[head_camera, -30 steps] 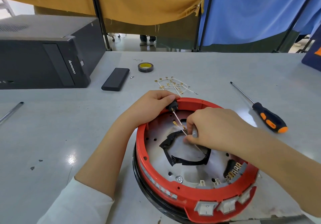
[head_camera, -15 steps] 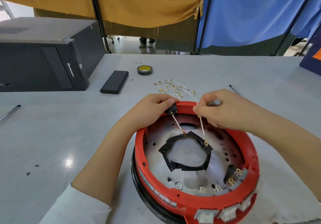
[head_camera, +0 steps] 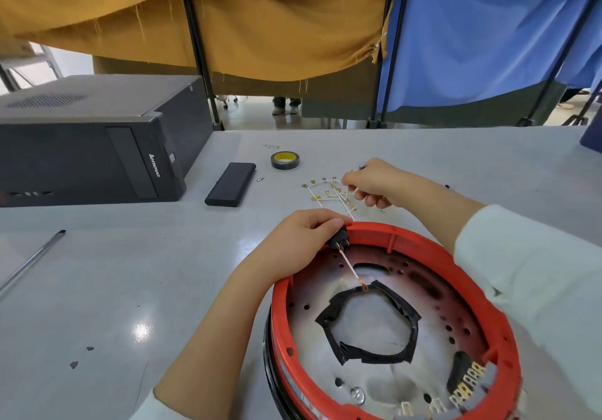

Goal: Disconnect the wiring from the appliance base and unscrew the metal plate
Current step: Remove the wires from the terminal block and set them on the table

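Wire (head_camera: 352, 269) (one end clipped) slants rim-to-centre; left hand (head_camera: 304, 239) grips switch (head_camera: 338, 241).

Two hands (head_camera: 306, 235), one appliance base (head_camera: 391, 328), one tape roll (head_camera: 285, 160).

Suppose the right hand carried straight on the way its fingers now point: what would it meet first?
Probably the pile of loose wires on the table, which the right hand already reaches; depth is unclear.

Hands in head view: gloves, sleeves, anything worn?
No gloves: both hands are bare. Left hand has a white sleeve pushed far up the forearm, seen only at the frame's bottom edge. Right hand has a white sleeve ending short of the wrist. No watch visible.
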Available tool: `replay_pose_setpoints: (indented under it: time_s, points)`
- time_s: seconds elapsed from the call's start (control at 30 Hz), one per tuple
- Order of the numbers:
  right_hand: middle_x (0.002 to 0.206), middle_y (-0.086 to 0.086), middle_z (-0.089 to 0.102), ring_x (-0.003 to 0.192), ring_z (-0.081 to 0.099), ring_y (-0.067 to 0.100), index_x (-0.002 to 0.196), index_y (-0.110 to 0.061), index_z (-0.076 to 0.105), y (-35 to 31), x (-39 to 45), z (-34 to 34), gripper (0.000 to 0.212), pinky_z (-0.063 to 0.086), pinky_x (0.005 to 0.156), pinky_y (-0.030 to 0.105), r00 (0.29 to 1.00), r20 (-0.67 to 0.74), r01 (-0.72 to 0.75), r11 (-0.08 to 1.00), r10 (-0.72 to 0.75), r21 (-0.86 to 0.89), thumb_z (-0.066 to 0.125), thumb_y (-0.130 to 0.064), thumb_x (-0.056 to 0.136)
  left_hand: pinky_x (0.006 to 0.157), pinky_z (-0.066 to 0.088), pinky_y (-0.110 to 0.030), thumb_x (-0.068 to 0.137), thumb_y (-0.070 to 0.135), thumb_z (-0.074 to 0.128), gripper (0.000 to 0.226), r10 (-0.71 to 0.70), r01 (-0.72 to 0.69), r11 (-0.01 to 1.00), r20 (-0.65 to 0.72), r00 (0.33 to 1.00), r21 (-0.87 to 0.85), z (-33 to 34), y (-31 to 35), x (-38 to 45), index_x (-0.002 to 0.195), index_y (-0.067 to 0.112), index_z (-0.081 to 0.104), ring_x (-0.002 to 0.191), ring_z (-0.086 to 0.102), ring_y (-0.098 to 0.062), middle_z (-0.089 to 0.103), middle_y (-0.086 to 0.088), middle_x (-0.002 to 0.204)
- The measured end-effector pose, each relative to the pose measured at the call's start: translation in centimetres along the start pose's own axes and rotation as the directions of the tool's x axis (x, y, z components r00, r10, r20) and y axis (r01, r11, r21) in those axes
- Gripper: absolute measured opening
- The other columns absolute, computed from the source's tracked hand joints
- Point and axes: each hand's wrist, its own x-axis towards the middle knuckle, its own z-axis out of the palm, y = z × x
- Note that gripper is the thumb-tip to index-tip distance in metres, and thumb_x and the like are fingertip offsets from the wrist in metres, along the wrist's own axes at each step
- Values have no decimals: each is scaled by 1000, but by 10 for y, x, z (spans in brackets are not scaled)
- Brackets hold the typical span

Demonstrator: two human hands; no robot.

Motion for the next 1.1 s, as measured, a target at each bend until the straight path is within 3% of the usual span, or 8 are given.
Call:
replay_pose_setpoints:
  time_s: [0.23,0.37,0.5,0.63,0.8,0.93,1.03,1.1]
  points:
    - [66,6,60,43,40,13,103,-2,58,4,3,0,29,28,40,19,997,-76,-14,994,22,107,42,-24,95,81,39,-1,98,28,47,25,12,-12,1000,-5,1000,-6,0,-2,0,109,29,69,94,59,10,68,19,103]
    - [56,4,57,35,37,12,98,-10,64,9,-20,-9,46,28,37,18,972,-167,200,955,-165,221,33,-45,100,88,43,-10,98,27,47,25,8,-8,1000,-6,1000,-14,1,-1,1,108,29,70,97,61,2,69,17,101]
    - [41,2,47,32,35,9,80,-13,73,14,-56,-10,67,28,34,15,904,-172,428,832,-392,353,28,-61,95,90,43,-17,98,29,46,25,1,0,1000,-16,1000,5,1,0,0,105,29,70,98,62,-5,70,11,101]
    - [33,2,34,33,30,11,57,-7,69,26,-77,0,64,32,40,16,831,-112,531,717,-545,452,38,-45,99,83,41,-10,99,36,42,30,-16,16,1000,-52,999,0,1,2,-2,97,30,72,93,62,-7,72,7,98]
    - [35,-2,35,32,28,10,63,-10,49,31,-82,14,42,27,39,19,827,-71,537,745,-558,397,44,-29,99,75,42,-9,98,28,45,28,-4,4,1000,-42,999,6,1,3,-1,93,27,72,79,57,-2,71,4,91]
    - [34,-9,32,30,26,3,62,-7,44,30,-82,16,40,24,35,13,820,-72,550,747,-567,374,43,-19,100,71,41,-11,98,28,46,29,8,-7,1000,-35,999,30,0,2,0,80,31,69,71,53,-2,68,7,80]
    - [35,-9,32,30,26,3,61,-8,45,29,-81,17,41,25,35,13,821,-80,553,753,-565,357,42,-20,100,64,39,-6,98,29,46,32,6,-5,999,-35,999,44,0,2,0,73,33,66,63,50,4,61,19,65]
    - [35,-9,34,30,28,4,62,-8,44,30,-80,19,40,25,36,13,815,-88,565,753,-572,338,42,-22,100,66,39,-7,98,30,46,30,-4,6,998,-39,999,58,0,2,0,75,33,67,65,51,3,62,19,67]
